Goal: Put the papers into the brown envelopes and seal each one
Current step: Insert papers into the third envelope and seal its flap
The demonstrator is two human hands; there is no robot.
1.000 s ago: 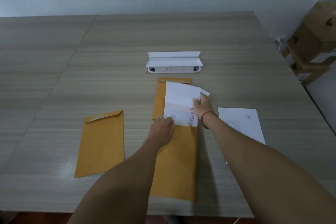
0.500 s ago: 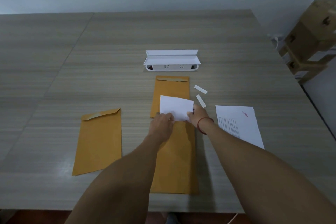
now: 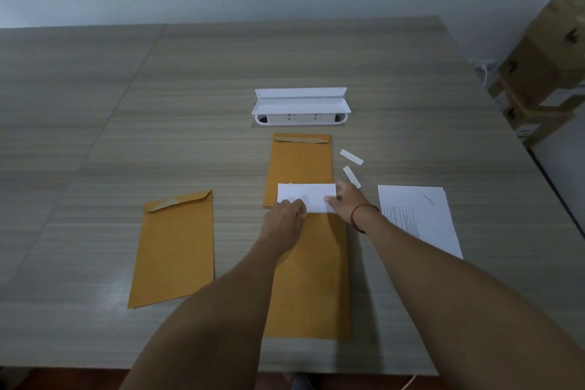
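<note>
A brown envelope [image 3: 311,275] lies lengthwise in front of me with its mouth at the far end. A white paper [image 3: 308,196] sticks out of that mouth by a short strip. My left hand [image 3: 286,220] grips the envelope's mouth edge at the paper's near left corner. My right hand [image 3: 345,199] presses on the paper's right end. A second brown envelope [image 3: 300,161] lies beyond, its near end under the paper. A third brown envelope [image 3: 175,250] lies to the left with its flap folded. A printed white sheet [image 3: 421,218] rests at the right.
A white socket box [image 3: 300,108] with its lid raised sits in the tabletop behind the envelopes. Two small white peel strips [image 3: 351,165] lie right of the far envelope. Cardboard boxes [image 3: 544,73] stand stacked off the table's right edge. The table's near edge [image 3: 221,369] is close.
The paper has slid further into the near envelope; far less of it shows now. Both hands have moved toward me with it. The two peel strips have come into view.
</note>
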